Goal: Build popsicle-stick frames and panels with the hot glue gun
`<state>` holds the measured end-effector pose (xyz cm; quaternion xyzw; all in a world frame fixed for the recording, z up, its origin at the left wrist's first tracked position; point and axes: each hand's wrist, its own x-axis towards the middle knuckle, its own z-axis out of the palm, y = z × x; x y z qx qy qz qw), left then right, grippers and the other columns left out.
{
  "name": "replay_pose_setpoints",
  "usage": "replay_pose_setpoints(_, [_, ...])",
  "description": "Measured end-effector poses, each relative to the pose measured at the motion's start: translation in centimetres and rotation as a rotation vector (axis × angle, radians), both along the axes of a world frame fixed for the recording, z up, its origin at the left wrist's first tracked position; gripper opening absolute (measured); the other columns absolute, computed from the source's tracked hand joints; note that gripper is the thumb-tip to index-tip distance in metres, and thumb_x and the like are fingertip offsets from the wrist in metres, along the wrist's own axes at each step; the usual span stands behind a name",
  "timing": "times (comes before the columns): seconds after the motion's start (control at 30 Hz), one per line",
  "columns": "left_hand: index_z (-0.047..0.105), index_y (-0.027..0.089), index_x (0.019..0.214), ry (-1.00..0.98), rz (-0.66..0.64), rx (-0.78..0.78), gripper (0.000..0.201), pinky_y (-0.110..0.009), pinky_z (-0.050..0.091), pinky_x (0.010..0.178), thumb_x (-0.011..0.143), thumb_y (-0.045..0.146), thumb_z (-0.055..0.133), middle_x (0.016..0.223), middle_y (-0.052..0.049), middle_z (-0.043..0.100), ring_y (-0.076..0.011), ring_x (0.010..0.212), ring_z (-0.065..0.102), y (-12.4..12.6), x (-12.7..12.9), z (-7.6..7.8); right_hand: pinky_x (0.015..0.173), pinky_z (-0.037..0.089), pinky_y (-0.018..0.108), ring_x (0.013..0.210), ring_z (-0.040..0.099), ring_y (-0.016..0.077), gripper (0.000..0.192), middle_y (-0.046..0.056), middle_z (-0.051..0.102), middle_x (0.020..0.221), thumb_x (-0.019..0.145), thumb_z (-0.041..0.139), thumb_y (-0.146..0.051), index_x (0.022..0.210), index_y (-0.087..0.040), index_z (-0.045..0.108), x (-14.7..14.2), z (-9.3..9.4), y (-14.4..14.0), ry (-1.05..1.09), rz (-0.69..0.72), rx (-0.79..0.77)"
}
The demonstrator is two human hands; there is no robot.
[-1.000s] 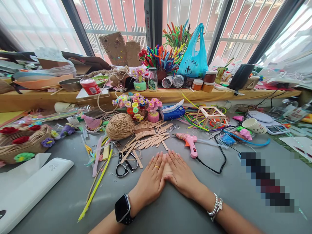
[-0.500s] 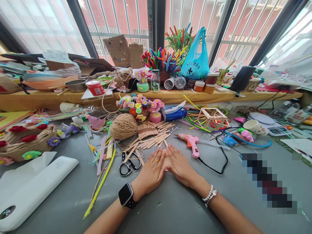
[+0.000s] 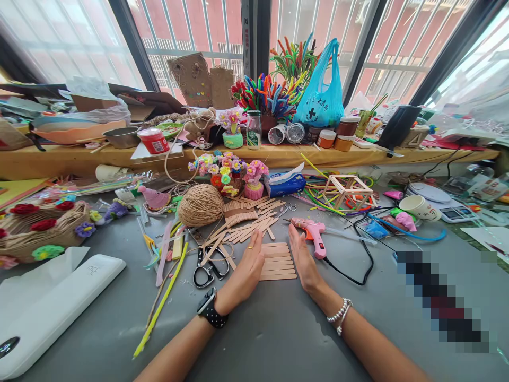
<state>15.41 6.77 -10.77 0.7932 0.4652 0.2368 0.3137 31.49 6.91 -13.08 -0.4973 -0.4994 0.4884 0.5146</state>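
A row of several wooden craft sticks lies flat on the grey table, side by side like a small raft. My left hand stands on its edge against the left ends of the sticks, fingers straight. My right hand stands the same way against their right ends. Neither hand holds anything. A loose pile of more craft sticks lies just beyond, and a pink glue gun rests close to my right fingertips.
Black scissors lie left of my left hand, near a ball of twine and a long yellow stick. A stick-frame cube, a white cup and a black cable are at the right. A white box sits front left.
Both hands lay flat, palms down, over the sticks. They have now parted and turned onto their edges at either end, uncovering the row of sticks.
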Motion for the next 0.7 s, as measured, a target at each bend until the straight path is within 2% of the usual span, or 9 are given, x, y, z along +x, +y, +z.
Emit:
replay_pose_setpoints(0.13, [0.009,0.012,0.136,-0.16,0.135,-0.076,0.052,-0.04,0.01,0.107,0.09,0.035,0.014,0.143,-0.009,0.003,-0.0161,0.13,0.002,0.1,0.5,-0.6,0.107,0.01,0.036,0.13,0.007,0.0149,0.073,-0.001,0.007,0.143,0.079,0.004,-0.063,0.137,-0.018,0.008,-0.1,-0.4,0.2,0.009,-0.003,-0.047])
replay_pose_setpoints(0.33, [0.012,0.012,0.135,-0.267,0.234,-0.136,0.054,-0.039,0.009,0.107,0.089,0.04,0.014,0.143,-0.009,0.006,-0.0164,0.13,0.005,0.1,1.3,-1.0,0.107,0.009,0.036,0.13,0.006,0.015,0.074,-0.001,0.009,0.143,0.079,0.007,-0.064,0.137,-0.018,0.01,0.0,-0.6,0.3,-0.005,0.016,-0.055])
replay_pose_setpoints(0.5, [0.014,0.011,0.134,-0.316,0.236,-0.151,0.054,-0.039,0.007,0.107,0.088,0.038,0.018,0.143,-0.009,0.008,-0.0146,0.13,0.006,0.2,1.4,-0.7,0.107,0.008,0.035,0.13,0.007,0.0161,0.08,0.003,0.008,0.143,0.078,0.009,-0.065,0.137,-0.011,0.011,-0.1,-0.3,0.4,0.077,0.029,-0.077])
replay_pose_setpoints(0.7, [0.012,0.009,0.135,-0.314,0.228,-0.16,0.056,-0.036,0.008,0.107,0.087,0.039,0.018,0.143,-0.008,0.009,-0.0139,0.13,0.007,0.0,1.3,-0.7,0.107,0.007,0.037,0.13,0.008,0.0164,0.079,0.002,0.01,0.143,0.077,0.009,-0.066,0.137,-0.014,0.011,-0.2,0.2,0.2,0.101,0.043,-0.096])
